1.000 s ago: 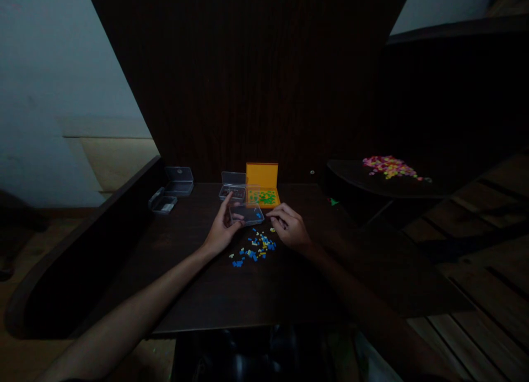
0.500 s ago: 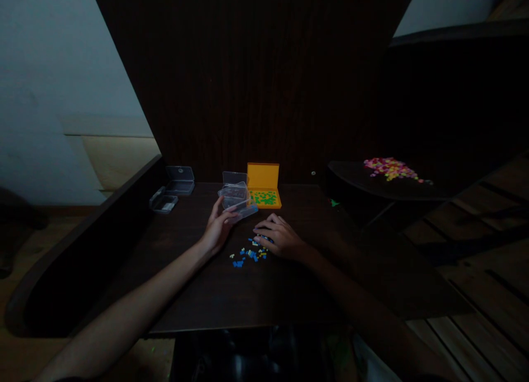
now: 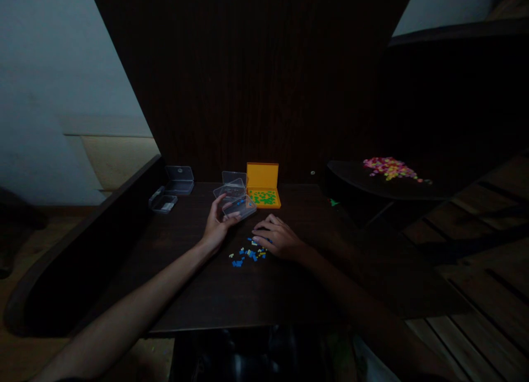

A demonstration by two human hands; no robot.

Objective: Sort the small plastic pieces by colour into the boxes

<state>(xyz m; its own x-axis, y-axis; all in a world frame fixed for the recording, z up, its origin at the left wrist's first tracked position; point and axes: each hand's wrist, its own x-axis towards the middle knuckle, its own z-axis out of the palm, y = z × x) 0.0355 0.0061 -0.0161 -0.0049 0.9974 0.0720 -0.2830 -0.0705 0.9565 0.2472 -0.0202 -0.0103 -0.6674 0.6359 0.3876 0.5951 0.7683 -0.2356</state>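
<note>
My left hand (image 3: 216, 225) is closed round a clear plastic box (image 3: 240, 208) whose lid (image 3: 228, 189) stands open toward the back. A few small blue pieces show inside this box, which is tipped toward me. My right hand (image 3: 278, 236) hovers low at the upper right edge of a loose pile of small building bricks (image 3: 250, 254), blue, pale and yellow. Its fingers are bent, and a gap shows between thumb and fingertips. Part of the pile is hidden beneath that hand.
Behind the held box, an open yellow case (image 3: 263, 177) holds green pieces. Another clear box (image 3: 235, 178) stands beside it. More open clear boxes (image 3: 181, 179) sit at the back left. On a dark shelf (image 3: 351, 175) at right lies a heap of pink and yellow bits (image 3: 390, 168).
The clear box in my left hand has tilted, so its inside faces me more and its blue pieces show. My right hand has barely moved beside the bricks.
</note>
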